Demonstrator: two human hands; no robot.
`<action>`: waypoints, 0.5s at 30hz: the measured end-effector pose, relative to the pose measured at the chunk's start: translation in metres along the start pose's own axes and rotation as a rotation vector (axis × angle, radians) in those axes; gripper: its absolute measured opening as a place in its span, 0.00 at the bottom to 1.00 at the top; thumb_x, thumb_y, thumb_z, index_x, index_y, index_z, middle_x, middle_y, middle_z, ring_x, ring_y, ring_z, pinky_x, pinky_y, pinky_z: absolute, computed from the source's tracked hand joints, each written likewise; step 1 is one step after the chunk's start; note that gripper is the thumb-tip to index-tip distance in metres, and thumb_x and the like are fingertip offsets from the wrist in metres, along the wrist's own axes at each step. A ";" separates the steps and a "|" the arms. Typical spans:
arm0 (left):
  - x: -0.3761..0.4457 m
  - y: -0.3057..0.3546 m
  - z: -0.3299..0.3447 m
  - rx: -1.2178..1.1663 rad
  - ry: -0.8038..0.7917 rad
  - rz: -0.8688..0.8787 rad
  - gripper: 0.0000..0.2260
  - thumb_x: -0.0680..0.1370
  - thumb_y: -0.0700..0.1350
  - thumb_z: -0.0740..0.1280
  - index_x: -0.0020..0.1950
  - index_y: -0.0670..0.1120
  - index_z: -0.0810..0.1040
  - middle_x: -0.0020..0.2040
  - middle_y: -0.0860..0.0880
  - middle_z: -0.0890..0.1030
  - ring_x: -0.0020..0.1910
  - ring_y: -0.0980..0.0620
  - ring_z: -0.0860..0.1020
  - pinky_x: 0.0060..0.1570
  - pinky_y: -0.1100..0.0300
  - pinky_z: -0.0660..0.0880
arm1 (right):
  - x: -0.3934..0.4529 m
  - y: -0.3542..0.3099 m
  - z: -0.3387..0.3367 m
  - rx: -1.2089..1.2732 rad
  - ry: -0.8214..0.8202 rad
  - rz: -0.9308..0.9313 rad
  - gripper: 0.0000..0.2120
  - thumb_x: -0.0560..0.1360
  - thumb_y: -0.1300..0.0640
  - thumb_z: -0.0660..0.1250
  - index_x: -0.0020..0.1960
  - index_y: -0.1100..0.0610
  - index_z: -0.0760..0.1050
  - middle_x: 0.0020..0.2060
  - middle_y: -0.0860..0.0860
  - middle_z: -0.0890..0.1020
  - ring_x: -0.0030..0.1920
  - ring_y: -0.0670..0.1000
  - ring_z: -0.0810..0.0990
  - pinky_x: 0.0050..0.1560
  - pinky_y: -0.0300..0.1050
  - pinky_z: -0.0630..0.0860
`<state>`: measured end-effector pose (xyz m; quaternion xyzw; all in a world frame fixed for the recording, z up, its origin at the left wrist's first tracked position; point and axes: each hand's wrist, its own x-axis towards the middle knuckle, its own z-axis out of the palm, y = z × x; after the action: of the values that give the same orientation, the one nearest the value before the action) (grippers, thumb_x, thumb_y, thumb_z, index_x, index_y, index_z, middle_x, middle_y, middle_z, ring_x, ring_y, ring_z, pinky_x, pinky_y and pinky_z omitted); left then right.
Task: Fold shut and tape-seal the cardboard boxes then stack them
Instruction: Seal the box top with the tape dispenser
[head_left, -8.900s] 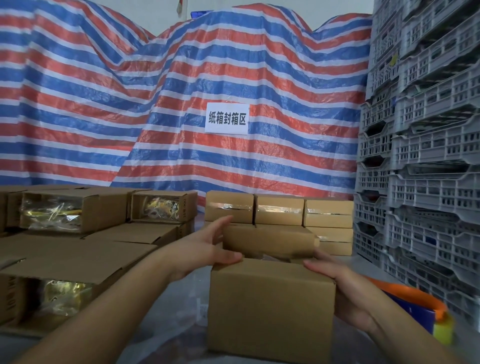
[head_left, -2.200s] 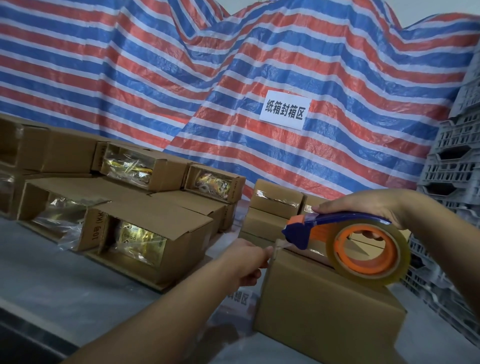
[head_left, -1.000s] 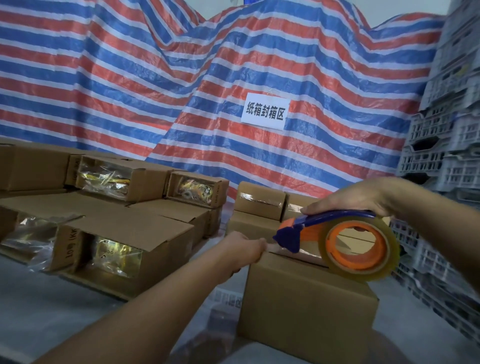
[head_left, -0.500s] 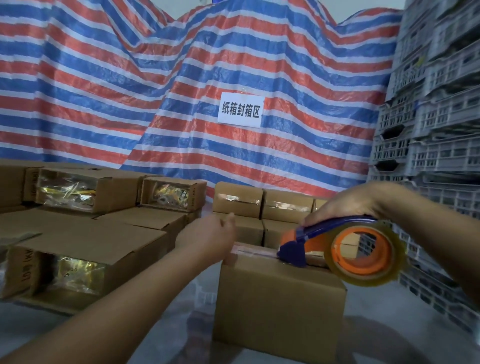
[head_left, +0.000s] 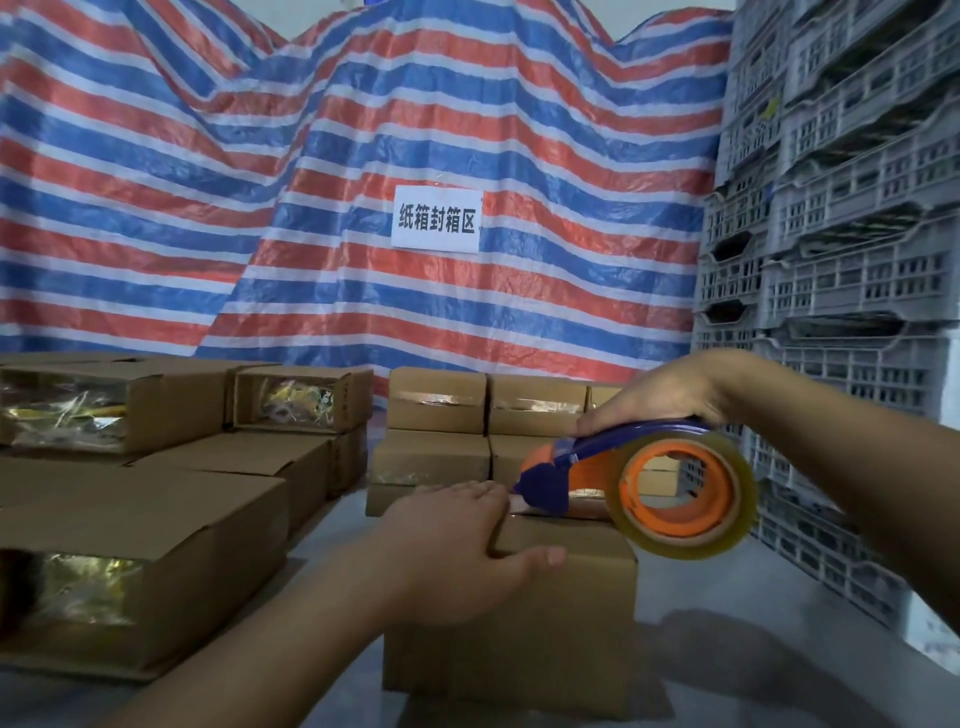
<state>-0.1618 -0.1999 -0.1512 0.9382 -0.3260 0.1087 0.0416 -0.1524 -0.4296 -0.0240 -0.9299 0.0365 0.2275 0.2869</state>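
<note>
My left hand (head_left: 457, 540) lies flat on the near left top edge of the cardboard box (head_left: 519, 623). The fingers are straight and close together, pressing down on the top panel; the thumb (head_left: 535, 558) extends rightward along the upper front face. My right hand (head_left: 660, 392) grips the tape dispenser (head_left: 623, 467) from above, fingers curled over its blue handle. The dispenser's blue cutter head sits just beyond my left fingertips, touching the box top. The clear tape roll (head_left: 685, 493) on its orange hub hangs over the box's right end, below my right palm.

The dispenser's long axis runs left to right across the box top, cutter head pointing toward my left hand. The box is plain brown, flaps folded shut, standing upright on the grey table (head_left: 753, 649). Beyond my fingers, sealed boxes (head_left: 436, 400) stand stacked in rows. Left of my left hand lie open boxes (head_left: 140, 561) with shiny contents showing. Grey crates (head_left: 857, 208) rise at the right.
</note>
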 end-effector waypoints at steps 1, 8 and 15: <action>0.000 -0.001 0.001 -0.002 -0.001 0.002 0.44 0.70 0.77 0.45 0.80 0.53 0.55 0.80 0.52 0.58 0.77 0.53 0.57 0.73 0.53 0.55 | -0.003 0.007 -0.006 -0.022 0.000 -0.015 0.26 0.75 0.39 0.67 0.67 0.53 0.73 0.38 0.52 0.80 0.35 0.49 0.77 0.40 0.40 0.75; -0.003 0.001 0.000 0.009 -0.003 -0.010 0.49 0.64 0.77 0.39 0.80 0.54 0.51 0.80 0.54 0.55 0.78 0.55 0.55 0.74 0.54 0.51 | -0.028 0.082 -0.024 0.100 0.075 -0.025 0.18 0.73 0.37 0.68 0.50 0.48 0.86 0.37 0.52 0.81 0.34 0.50 0.78 0.38 0.42 0.76; 0.000 0.002 -0.012 -0.065 -0.089 -0.016 0.45 0.69 0.77 0.49 0.80 0.57 0.46 0.80 0.56 0.54 0.77 0.55 0.57 0.74 0.54 0.53 | -0.011 0.113 0.000 0.195 0.104 -0.047 0.35 0.63 0.32 0.76 0.58 0.57 0.82 0.38 0.53 0.81 0.33 0.49 0.78 0.35 0.39 0.76</action>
<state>-0.1650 -0.1999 -0.1395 0.9429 -0.3233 0.0556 0.0584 -0.1842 -0.5241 -0.0775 -0.9088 0.0513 0.1674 0.3788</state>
